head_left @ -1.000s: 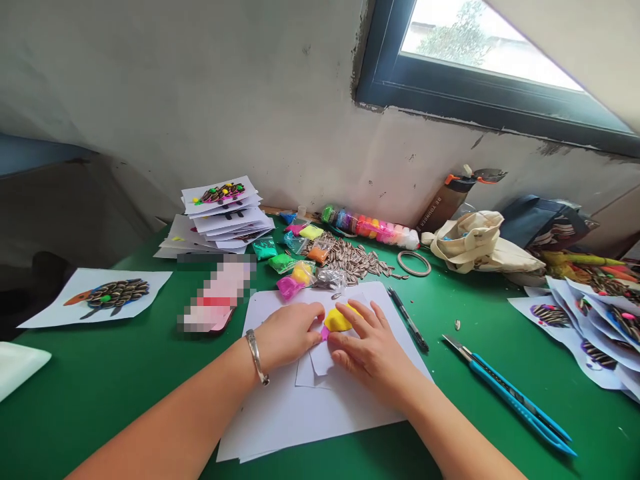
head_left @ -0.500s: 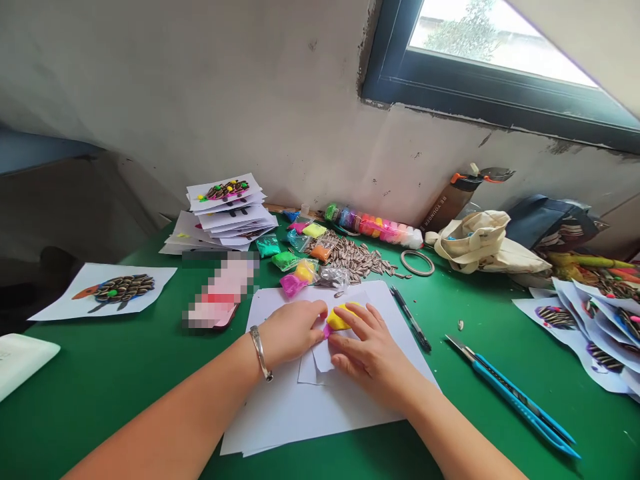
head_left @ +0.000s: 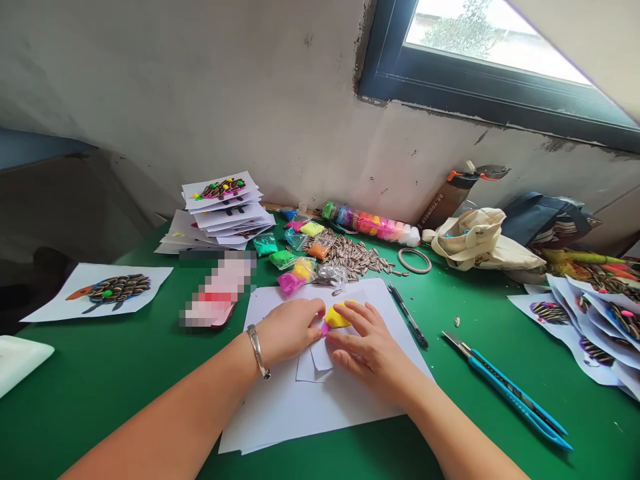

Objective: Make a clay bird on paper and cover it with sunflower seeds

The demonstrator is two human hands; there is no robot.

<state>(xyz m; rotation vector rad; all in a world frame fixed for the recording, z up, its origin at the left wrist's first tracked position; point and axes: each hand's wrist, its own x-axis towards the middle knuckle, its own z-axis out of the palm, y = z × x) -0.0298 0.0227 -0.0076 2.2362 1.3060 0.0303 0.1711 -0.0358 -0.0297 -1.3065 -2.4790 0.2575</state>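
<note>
Yellow clay [head_left: 339, 315] lies flattened on small white paper pieces [head_left: 321, 355], which rest on larger white sheets [head_left: 285, 413]. A bit of pink clay [head_left: 325, 329] sits at its lower left edge. My left hand [head_left: 293, 328], with a silver bracelet on the wrist, has thumb and forefinger bent close together at the pink clay, and they pinch it. My right hand [head_left: 367, 347] has its fingers spread, the fingertips resting on the yellow clay and the paper beside it.
Behind the sheets lie clay packets [head_left: 291, 281] and sunflower seeds [head_left: 355, 257]. To the right are a pen [head_left: 409, 316] and a blue cutter [head_left: 510, 393]. Seed pictures [head_left: 120, 290] and a paper stack [head_left: 225, 217] stand left; a cloth bag [head_left: 475, 240] is at the back right.
The whole view has shifted slightly, so things appear a little further left. Both hands keep nearly the same pose at the clay.
</note>
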